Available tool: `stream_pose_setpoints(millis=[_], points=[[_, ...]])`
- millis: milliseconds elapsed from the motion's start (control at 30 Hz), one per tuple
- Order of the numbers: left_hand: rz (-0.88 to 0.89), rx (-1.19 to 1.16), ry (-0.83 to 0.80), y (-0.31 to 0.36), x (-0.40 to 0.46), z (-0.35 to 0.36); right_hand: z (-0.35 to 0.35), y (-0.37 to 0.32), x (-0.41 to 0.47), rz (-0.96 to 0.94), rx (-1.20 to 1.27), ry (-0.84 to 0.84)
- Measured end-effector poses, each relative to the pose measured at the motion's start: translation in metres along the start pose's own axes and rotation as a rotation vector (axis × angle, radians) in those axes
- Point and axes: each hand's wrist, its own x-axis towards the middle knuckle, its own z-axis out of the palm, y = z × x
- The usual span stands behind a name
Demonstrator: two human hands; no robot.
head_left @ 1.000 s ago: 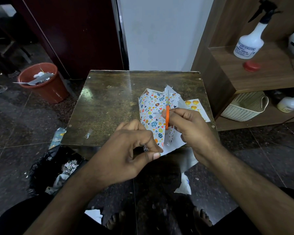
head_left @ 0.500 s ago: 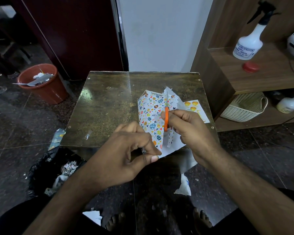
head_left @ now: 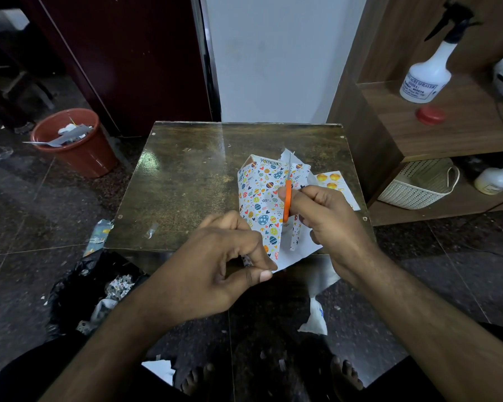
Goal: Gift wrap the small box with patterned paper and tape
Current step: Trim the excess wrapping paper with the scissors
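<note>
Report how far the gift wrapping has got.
Done: the patterned paper already lies round the small box, whose far end still shows bare. In hand: the right hand works orange-handled scissors along the paper while the left hand pinches its near edge. Left: fold and close the ends and tape them; no tape shows on the paper.

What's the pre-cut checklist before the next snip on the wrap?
1. Right hand grips orange scissors: ok.
2. Left hand pinches the near corner of the patterned paper: ok.
3. Blades set on the paper edge: cannot tell, too thin to see.
4. Small box clear of the cut line: cannot tell, paper covers it.
5. Left fingers away from the blades: ok.
6. Tape at hand: cannot tell.
</note>
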Motion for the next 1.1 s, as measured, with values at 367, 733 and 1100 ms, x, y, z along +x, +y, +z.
stream_pose_setpoints(millis=[367, 733, 1100], points=[[0.006, 0.002, -0.007, 0.0005, -0.0005, 0.0016, 0.0002, -0.0027, 0.0023, 0.003, -0.006, 0.009], [0.006, 0.008, -0.027, 0.0003, -0.0005, 0.0011, -0.0014, -0.0031, 0.0021, 0.019, -0.023, 0.026], [-0.005, -0.033, -0.004, -0.0004, -0.0014, 0.0032, -0.0053, 0.0009, 0.0088, 0.032, -0.017, 0.035]])
